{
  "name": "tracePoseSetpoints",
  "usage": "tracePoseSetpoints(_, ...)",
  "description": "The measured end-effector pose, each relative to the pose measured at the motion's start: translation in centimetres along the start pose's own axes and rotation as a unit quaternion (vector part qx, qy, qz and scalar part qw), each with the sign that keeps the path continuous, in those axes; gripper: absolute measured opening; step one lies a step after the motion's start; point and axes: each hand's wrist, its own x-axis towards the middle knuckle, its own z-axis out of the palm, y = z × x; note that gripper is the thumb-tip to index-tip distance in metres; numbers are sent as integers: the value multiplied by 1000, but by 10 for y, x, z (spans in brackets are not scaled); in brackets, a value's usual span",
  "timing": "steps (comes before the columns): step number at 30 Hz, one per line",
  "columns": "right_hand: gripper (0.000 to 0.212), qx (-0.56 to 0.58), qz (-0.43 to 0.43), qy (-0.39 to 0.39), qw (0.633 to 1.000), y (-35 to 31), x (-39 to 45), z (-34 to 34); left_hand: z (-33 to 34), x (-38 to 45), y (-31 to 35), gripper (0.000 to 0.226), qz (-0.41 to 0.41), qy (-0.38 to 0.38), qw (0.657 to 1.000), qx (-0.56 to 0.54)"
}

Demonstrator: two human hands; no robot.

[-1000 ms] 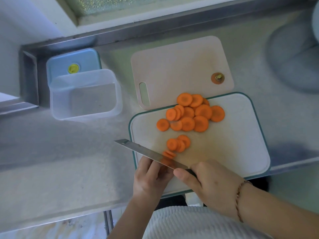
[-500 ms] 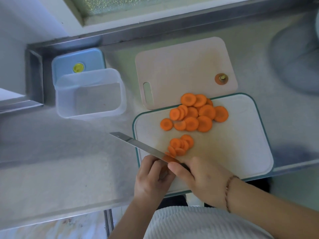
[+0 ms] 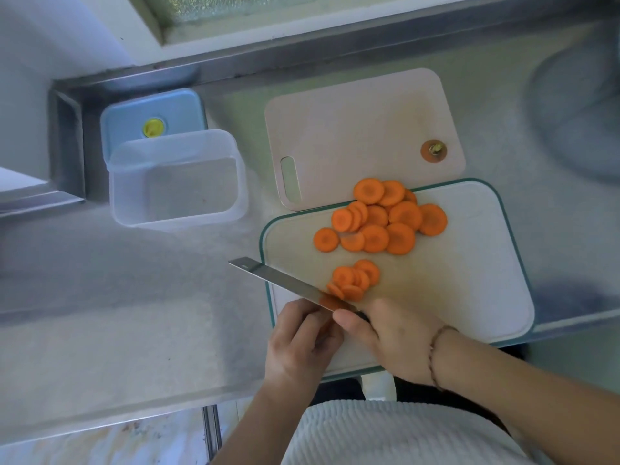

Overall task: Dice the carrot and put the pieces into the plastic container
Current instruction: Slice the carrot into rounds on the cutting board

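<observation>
A steel counter [image 3: 134,313] holds a white green-rimmed cutting board [image 3: 453,280] near its front edge. A clear empty plastic container [image 3: 177,182] sits well apart, upper left, open counter between. Orange carrot rounds [image 3: 379,223] lie piled on the board. The right hand [image 3: 392,340] grips a steel knife [image 3: 285,283]; the left hand [image 3: 298,340] curls over the carrot stub [image 3: 330,302]. Slicing is likely nearly finished; dicing comes next.

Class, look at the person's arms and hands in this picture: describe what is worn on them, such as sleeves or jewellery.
Both forearms are bare, with no sleeves in view. The right wrist wears a thin beaded bracelet. No rings or gloves show on the left hand or the right hand. A white ribbed garment covers the body below.
</observation>
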Motion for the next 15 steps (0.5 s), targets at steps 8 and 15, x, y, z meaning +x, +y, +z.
tracePoseSetpoints(8, 50, 77, -24, 10, 997, -10, -7, -4, -4, -4, 2, 18, -30, -3, 1000, 8)
tracePoseSetpoints(15, 67, 60, 0, -11, 998, -5, -25, -8, -4, -1, 4, 28, -39, 4, 999, 19)
